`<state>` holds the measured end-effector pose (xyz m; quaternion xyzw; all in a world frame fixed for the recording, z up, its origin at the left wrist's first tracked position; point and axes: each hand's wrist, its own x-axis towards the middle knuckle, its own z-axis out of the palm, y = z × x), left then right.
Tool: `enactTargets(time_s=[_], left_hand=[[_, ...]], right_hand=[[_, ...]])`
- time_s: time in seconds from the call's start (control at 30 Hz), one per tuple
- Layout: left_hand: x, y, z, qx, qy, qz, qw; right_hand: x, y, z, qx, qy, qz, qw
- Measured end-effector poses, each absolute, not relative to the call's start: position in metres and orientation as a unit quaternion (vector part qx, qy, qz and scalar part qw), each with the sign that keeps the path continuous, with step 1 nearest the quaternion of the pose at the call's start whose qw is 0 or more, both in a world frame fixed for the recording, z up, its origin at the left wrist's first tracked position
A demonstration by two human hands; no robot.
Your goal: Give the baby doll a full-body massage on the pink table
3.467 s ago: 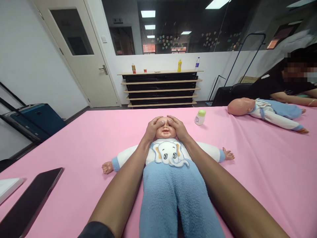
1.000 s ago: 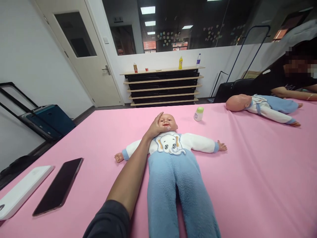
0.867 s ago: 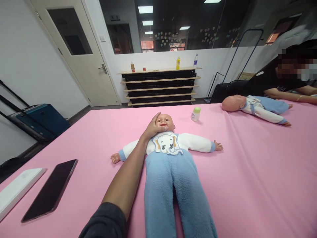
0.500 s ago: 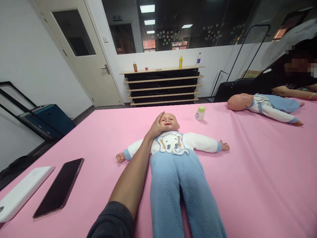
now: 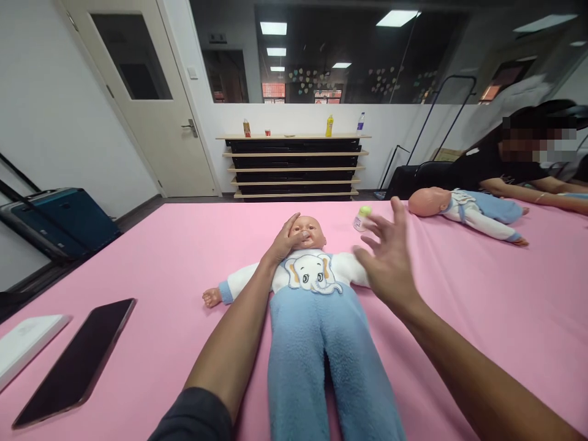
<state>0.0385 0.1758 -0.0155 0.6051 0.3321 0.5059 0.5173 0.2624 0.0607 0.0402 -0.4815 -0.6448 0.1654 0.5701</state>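
Note:
On its back on the pink cloth lies a baby doll [image 5: 316,321] in a white top with an elephant face and fluffy blue trousers, arms spread. My left hand [image 5: 285,242] cups the side of the doll's head, with the thumb laid across its lower face and the fingers along the cheek. Over the doll's outstretched arm hovers my right hand [image 5: 388,254], slightly blurred, its fingers spread and nothing in them; it hides the doll's hand on that side. Just beyond those fingers stands a small white jar with a green lid [image 5: 362,218], partly covered by them.
At the left lie a dark phone [image 5: 76,361] and a white flat device [image 5: 30,343]. A second doll [image 5: 473,208] lies at the far right, near another person [image 5: 487,162]. Behind the pink-covered table [image 5: 482,294] is a shelf unit [image 5: 294,153] with bottles on top.
My right hand has come into view from the right, over the doll's arm and close to the jar. My left hand stays on the doll's head. The view has shifted slightly.

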Motion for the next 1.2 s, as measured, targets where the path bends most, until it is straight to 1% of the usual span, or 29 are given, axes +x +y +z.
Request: enactTargets(time_s=[0.13, 0.27, 0.4, 0.57, 0.83, 0.93, 1.0, 1.13, 1.2], left_hand=[[0.034, 0.180, -0.018, 0.612, 0.315, 0.505, 0.521], [0.030, 0.181, -0.020, 0.574, 0.292, 0.491, 0.587], [0.028, 0.177, -0.017, 0.543, 0.255, 0.458, 0.656], [0.028, 0.175, -0.015, 0.553, 0.258, 0.455, 0.649], [0.030, 0.177, -0.016, 0.524, 0.244, 0.460, 0.674], [0.033, 0.177, -0.018, 0.512, 0.239, 0.473, 0.676], [0.034, 0.177, -0.019, 0.523, 0.247, 0.471, 0.667], [0.035, 0.178, -0.021, 0.562, 0.280, 0.464, 0.625], [0.034, 0.179, -0.021, 0.567, 0.288, 0.467, 0.615]], right_hand=[[0.241, 0.120, 0.017, -0.485, -0.621, 0.298, 0.539], [0.221, 0.162, -0.007, -0.437, -0.657, 0.345, 0.509], [0.221, 0.168, -0.016, -0.391, -0.693, 0.388, 0.465], [0.232, 0.164, -0.015, -0.359, -0.677, 0.438, 0.470], [0.238, 0.169, -0.019, -0.298, -0.606, 0.567, 0.471], [0.235, 0.171, -0.021, -0.272, -0.567, 0.608, 0.484], [0.234, 0.170, -0.022, -0.280, -0.578, 0.584, 0.496], [0.232, 0.166, -0.023, -0.349, -0.661, 0.451, 0.488], [0.233, 0.164, -0.022, -0.359, -0.673, 0.427, 0.485]])
